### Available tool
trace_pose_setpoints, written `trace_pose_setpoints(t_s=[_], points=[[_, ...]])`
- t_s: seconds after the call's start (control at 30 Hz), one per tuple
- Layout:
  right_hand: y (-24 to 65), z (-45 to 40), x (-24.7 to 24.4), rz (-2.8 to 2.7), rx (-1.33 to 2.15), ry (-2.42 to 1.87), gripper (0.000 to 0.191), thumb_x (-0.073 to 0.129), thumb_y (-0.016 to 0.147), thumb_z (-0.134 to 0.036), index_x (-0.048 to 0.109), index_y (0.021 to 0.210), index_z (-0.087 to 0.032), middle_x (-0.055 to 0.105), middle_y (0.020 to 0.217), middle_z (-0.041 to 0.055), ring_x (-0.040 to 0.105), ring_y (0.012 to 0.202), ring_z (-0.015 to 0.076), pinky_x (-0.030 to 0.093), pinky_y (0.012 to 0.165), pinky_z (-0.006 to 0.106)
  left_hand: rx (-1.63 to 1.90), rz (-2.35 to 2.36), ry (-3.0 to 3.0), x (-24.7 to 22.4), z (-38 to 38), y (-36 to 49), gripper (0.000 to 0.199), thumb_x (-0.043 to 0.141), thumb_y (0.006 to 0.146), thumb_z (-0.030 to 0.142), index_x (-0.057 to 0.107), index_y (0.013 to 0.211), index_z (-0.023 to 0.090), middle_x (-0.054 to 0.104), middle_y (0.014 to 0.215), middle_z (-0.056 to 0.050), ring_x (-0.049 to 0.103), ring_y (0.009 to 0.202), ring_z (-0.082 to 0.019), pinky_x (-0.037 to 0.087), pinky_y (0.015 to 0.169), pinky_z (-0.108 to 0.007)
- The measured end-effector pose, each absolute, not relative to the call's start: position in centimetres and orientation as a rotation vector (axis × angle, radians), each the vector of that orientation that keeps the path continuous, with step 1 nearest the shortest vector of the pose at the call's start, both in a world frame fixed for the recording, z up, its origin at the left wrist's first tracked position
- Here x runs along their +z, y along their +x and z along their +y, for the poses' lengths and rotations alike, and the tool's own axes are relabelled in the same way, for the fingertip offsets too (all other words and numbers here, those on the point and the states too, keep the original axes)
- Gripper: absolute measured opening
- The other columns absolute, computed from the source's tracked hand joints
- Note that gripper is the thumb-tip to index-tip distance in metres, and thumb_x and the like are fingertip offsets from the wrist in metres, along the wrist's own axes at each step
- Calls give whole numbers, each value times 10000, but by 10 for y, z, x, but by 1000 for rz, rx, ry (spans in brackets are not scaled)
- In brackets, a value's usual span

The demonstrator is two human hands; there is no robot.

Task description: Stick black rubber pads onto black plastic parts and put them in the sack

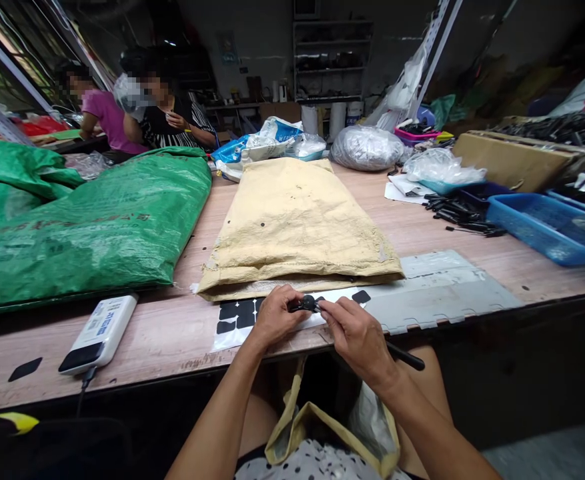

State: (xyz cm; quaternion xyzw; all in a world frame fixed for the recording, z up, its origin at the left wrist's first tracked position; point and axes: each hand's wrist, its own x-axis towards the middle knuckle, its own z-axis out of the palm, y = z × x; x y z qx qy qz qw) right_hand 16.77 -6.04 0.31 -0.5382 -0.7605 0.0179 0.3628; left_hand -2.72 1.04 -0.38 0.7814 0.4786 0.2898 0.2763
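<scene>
My left hand [276, 315] is closed around a small black part with a rounded end [308, 303], just above the table's front edge. Pinched in my right hand [357, 337] is a slim tool with a black handle [406, 357], which sticks out behind the palm. A thin metallic bit shows by my right fingertips, against the black part; its exact shape is too small to tell. Beneath my hands lies a white sheet with black stickers [237, 315], partly covered by my left hand. One black sticker [361, 296] lies to the right, near the cream woven sack [297, 220].
A green sack [97, 227] and a white power bank [99, 333] with a cable are on the left. At right are a grey mat [447, 287], black parts [465, 213] and a blue basket [547, 227]. An open sack [332, 427] sits on my lap. Two people sit at the back left.
</scene>
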Motion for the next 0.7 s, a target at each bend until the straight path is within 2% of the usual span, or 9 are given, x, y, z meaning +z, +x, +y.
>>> trace_pose_setpoints(t_s=[0.2, 0.43, 0.57, 0.7], points=[[179, -58, 8, -1807, 30, -1382, 259, 508, 1009, -271, 674, 1202, -229, 686, 970, 51, 631, 926, 183, 485, 863, 299, 831, 1256, 2093, -6, 10, -26, 139, 762, 756, 224, 733, 891, 217, 642, 838, 4, 551, 854, -184, 417, 789, -299], [182, -60, 1, -1858, 62, -1442, 252, 490, 1012, -282, 691, 1159, -249, 687, 937, 43, 639, 902, 178, 481, 816, 280, 843, 1282, 2089, -5, 9, -26, 132, 749, 756, 237, 728, 885, 215, 645, 829, 2, 552, 848, -186, 418, 773, -302], [194, -52, 2, -1782, -3, -1493, 244, 504, 1004, -292, 694, 1152, -254, 693, 965, 38, 635, 919, 179, 466, 826, 285, 793, 1245, 2104, -2, 10, -28, 131, 669, 851, 320, 739, 910, 227, 645, 843, -10, 554, 859, -193, 409, 784, -317], [210, -42, -6, -1834, -116, -1570, 205, 536, 982, -270, 714, 1082, -245, 675, 915, 38, 605, 902, 190, 434, 806, 296, 749, 1253, 2102, 0, 12, -28, 261, 531, 951, 377, 722, 871, 218, 654, 873, -30, 557, 894, -204, 400, 828, -339]])
